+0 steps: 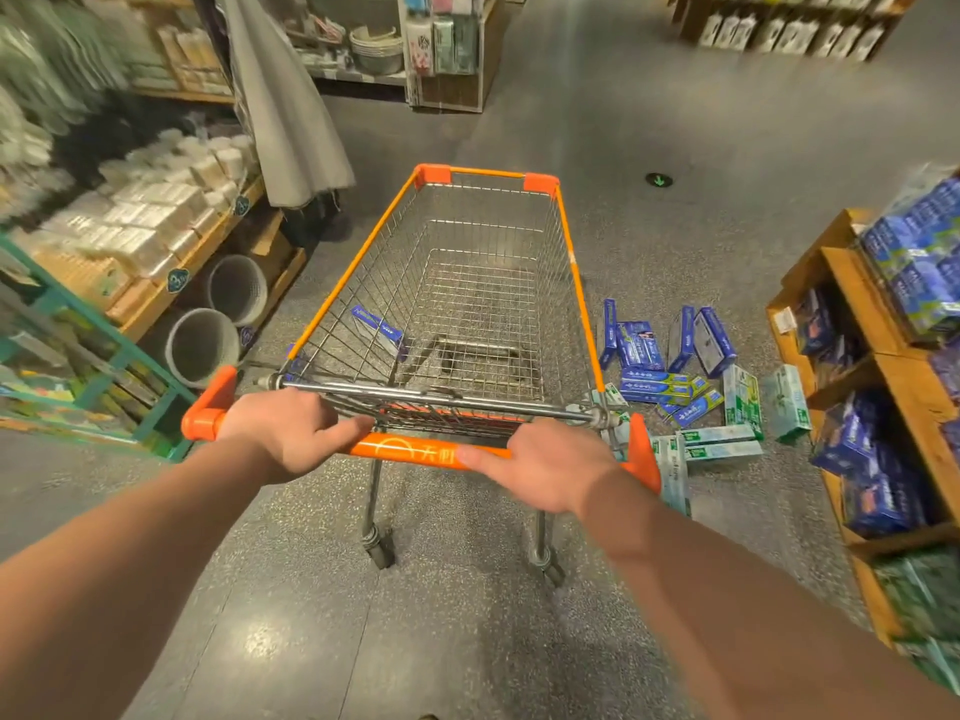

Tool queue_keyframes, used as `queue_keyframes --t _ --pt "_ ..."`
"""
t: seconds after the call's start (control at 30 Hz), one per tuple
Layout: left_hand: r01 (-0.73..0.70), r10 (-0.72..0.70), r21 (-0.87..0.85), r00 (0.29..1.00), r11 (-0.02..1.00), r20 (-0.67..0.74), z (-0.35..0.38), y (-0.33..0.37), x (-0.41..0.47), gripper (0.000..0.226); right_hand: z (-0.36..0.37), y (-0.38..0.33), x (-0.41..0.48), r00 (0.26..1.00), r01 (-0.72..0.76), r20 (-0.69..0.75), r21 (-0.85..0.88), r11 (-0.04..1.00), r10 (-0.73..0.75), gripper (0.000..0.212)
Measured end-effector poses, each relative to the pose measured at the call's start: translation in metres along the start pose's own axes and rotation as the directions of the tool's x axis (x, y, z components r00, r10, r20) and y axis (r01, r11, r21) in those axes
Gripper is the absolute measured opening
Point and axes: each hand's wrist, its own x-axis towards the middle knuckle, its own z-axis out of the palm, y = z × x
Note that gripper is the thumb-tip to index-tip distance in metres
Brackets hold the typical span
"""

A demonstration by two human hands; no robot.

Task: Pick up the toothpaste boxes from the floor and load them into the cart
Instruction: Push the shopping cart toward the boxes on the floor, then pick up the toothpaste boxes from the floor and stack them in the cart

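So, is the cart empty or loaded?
Nearly empty: one blue box leans inside the cart; other boxes lie on the floor beside it.

Cart (pixel 581 283) wall borders toothpaste boxes (pixel 655 388); shelf (pixel 852 298) flanks right.

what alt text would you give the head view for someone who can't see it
A person's left hand and right hand grip the orange handle of a wire shopping cart in a store aisle. Blue and green toothpaste boxes lie scattered on the floor right of the cart, and one blue box is inside it.
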Motion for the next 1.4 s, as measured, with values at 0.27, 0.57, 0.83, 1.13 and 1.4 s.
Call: queue_keyframes --t 0.27,0.57,0.83,1.13,1.4 --pt "-0.077 0.078 0.015 0.987 0.997 -0.142 -0.010 0.001 -0.004 0.085 -0.003 0.003 0.004 0.999 -0.030 -0.009 0.123 0.992 0.031 0.071" --pt "-0.377 0.338 -0.084 0.893 0.922 -0.297 -0.071 0.118 0.034 0.075 -0.026 0.051 -0.026 0.928 -0.092 -0.271 0.500 0.861 0.256 0.050" --pt "-0.511 0.475 -0.077 0.837 0.856 -0.270 -0.103 0.240 0.065 0.081 -0.023 0.160 -0.082 0.864 -0.085 -0.306 0.694 0.715 0.400 0.049" --pt "-0.549 0.528 -0.113 0.832 0.828 -0.173 -0.116 0.409 0.125 0.073 -0.010 0.335 -0.099 0.874 -0.223 -0.139 0.738 0.637 0.466 0.074" --pt "-0.422 0.418 -0.220 0.906 0.879 -0.069 -0.101 0.513 0.208 0.081 -0.026 0.483 -0.064 0.922 -0.243 -0.048 0.700 0.671 0.385 0.070"
